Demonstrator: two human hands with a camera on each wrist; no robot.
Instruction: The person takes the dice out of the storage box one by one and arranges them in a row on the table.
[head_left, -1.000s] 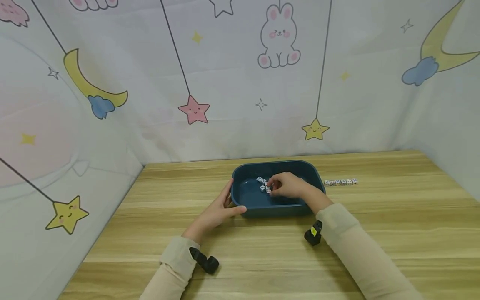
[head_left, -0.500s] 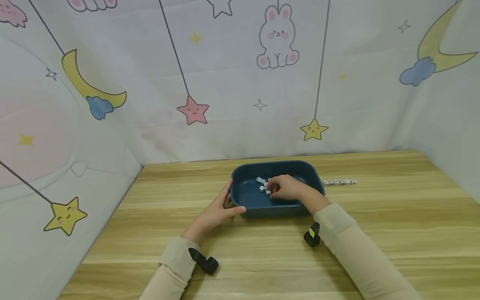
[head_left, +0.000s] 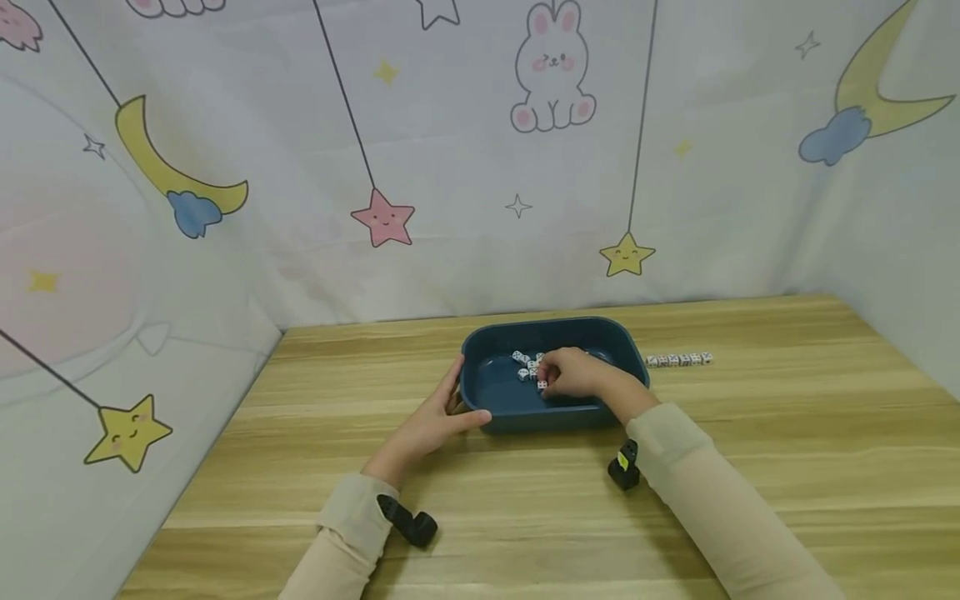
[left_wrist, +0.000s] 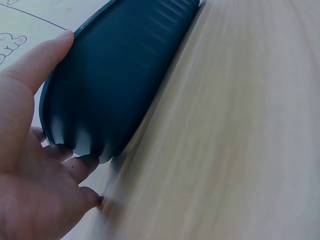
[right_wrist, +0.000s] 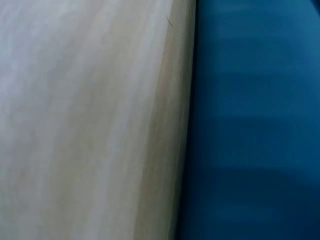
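A dark blue plastic box (head_left: 510,423) stands on the table, several white dice (head_left: 523,374) lying loosely on its floor. My left hand (head_left: 431,425) holds the box at its left end. In the left wrist view the thumb (left_wrist: 62,45) of that hand lies on the rim, while its fingers (left_wrist: 82,165) bend against the end wall. Inside the box is my right hand (head_left: 577,372), fingers curled down, with a die (head_left: 542,385) at the fingertips. The hand's back hides part of the grip. In the right wrist view only the box's side wall (right_wrist: 255,125) and the tabletop show.
To the right of the box, a straight row of several dice (head_left: 679,360) lies on the wooden table (head_left: 525,517). A printed cloth backdrop (head_left: 450,275) rises behind the table and on both sides.
The die at my right fingertips has shifted slightly right along with the fingers, uncovering more of the dice beside it. My left hand and the box stay in place.
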